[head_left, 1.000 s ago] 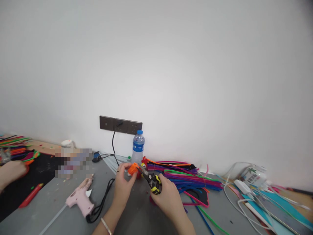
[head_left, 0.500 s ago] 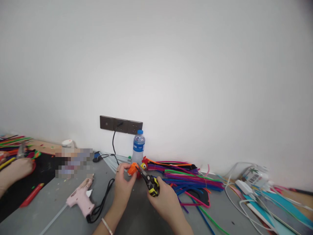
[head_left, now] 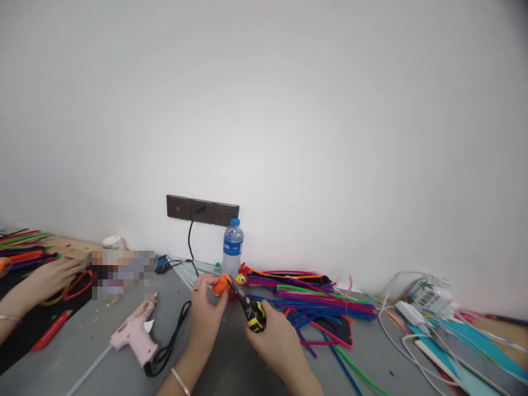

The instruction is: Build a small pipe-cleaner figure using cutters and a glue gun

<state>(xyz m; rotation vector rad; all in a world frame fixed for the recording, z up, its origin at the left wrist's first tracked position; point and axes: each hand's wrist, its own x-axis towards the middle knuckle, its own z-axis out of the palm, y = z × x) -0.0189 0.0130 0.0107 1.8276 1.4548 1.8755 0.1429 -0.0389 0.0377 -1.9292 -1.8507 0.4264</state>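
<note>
Between its thumb and fingers my left hand (head_left: 207, 308) pinches a small orange piece (head_left: 221, 285) that looks like bent pipe cleaner. My right hand (head_left: 277, 335) is wrapped round the black and yellow handles of a pair of pliers (head_left: 251, 309). The plier jaws point up and left, with their tips at the right side of the orange piece; whether they grip it I cannot tell. Just behind the tips is a small red and yellow figure (head_left: 241, 275) with a round eye, partly hidden. A water bottle (head_left: 232, 247) with a blue cap stands behind my left hand.
A pink glue gun (head_left: 135, 336) lies on the left with its black cord. Bundles of coloured pipe cleaners (head_left: 317, 300) spread to the right, by white cables (head_left: 385, 324) and blue sheets (head_left: 482, 341). At far left, a co-worker's hand (head_left: 49, 280) is at red-handled scissors (head_left: 80, 286).
My hands, the orange piece and the pliers stay nearly in place. The co-worker's hand at the left has moved right, to the scissors. The whole view has shifted slightly.
</note>
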